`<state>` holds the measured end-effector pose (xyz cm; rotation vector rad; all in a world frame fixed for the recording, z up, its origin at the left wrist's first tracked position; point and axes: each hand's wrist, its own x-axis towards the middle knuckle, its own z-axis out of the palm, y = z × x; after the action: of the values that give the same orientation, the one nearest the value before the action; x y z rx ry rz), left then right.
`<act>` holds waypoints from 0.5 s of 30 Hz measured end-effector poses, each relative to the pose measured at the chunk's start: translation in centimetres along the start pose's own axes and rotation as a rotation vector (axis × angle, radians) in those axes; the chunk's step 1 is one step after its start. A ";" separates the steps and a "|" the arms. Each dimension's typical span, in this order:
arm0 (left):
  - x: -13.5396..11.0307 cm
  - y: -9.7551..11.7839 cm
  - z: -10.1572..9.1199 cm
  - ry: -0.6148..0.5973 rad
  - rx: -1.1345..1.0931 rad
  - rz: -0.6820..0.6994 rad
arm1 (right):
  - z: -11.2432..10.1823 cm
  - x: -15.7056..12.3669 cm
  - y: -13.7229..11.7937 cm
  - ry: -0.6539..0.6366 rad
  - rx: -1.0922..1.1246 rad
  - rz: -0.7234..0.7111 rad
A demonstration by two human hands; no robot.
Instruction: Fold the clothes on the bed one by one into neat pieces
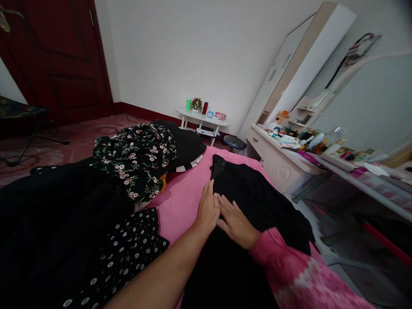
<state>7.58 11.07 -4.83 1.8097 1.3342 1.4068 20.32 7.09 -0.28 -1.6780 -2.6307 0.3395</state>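
Observation:
A black garment [257, 184] is spread over the pink bed cover [180, 214], reaching from near the far edge down toward me. My left hand [207, 206] lies at the garment's left edge with its fingers stretched forward. Beside it, my right hand [236, 223] rests flat on the black cloth, fingers extended and pointing up and left. The fingertips of the two hands meet or nearly meet. Neither hand holds anything that I can see. A pink sleeve [289, 262] covers my right forearm, while the left forearm is bare.
Left of me are piled clothes: a black floral garment [138, 159] and a black dotted one [128, 244]. A cluttered white dressing table [273, 163] stands at right. Beyond the bed are a low white table [196, 115], a round stool [234, 142] and a dark red door [54, 56].

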 end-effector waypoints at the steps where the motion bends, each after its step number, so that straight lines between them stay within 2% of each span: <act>1: -0.1 0.0 0.0 -0.020 0.008 0.015 | -0.2 -2.6 -1.2 -0.024 0.045 -0.051; 4: -0.5 0.1 -0.1 -0.158 0.117 0.085 | -1.8 -8.7 -2.6 -0.094 0.191 -0.111; 6: -0.7 0.3 -0.1 -0.272 0.220 0.131 | -3.2 -10.8 -0.8 -0.021 0.223 -0.039; 8: -0.9 0.5 -0.2 -0.349 0.297 0.165 | -4.3 -11.8 3.1 0.162 0.173 0.116; 11: -0.9 0.8 -0.4 -0.372 0.334 0.180 | -4.7 -12.2 11.0 0.420 0.036 0.373; 13: -0.9 0.9 -0.5 -0.373 0.325 0.169 | -4.4 -12.3 15.5 0.490 -0.029 0.528; 15: -0.8 0.9 -0.6 -0.378 0.309 0.157 | -4.0 -12.2 18.5 0.482 -0.050 0.634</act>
<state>7.42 9.87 -4.24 2.2875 1.2803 0.8972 42.53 4.38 1.64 -2.2292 -1.7503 -0.1304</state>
